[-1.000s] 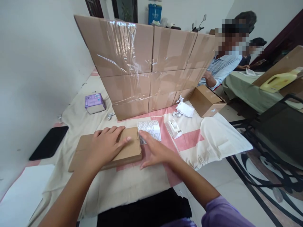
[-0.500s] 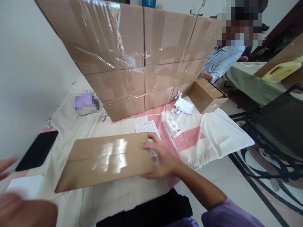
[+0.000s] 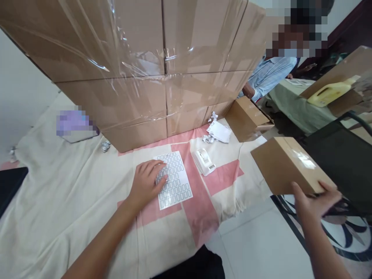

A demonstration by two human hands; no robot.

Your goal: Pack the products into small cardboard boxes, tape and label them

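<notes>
My right hand [image 3: 315, 199] grips the near end of a taped cardboard box [image 3: 279, 164], thumb on one side and fingers on the other. The box is held past the right end of the cloth-covered surface. Lying flat, my left hand [image 3: 149, 176] has its fingers over the left edge of a white sheet of stickers [image 3: 174, 182] printed with rows of small outlined labels. A white tape dispenser [image 3: 204, 162] sits to the right of that sheet.
Large cardboard boxes under clear wrap [image 3: 139, 104] rise behind. An open cardboard box [image 3: 245, 120] stands at the back right, beside folded white paper [image 3: 220, 131] and crumpled bits. Beyond it is a person in a blue shirt [image 3: 258, 75]. A dark chair [image 3: 343, 155] stands at right.
My right hand has carried the cardboard box from the middle to the far right. My left hand has come in from the left and now rests on the sticker sheet. The view has shifted.
</notes>
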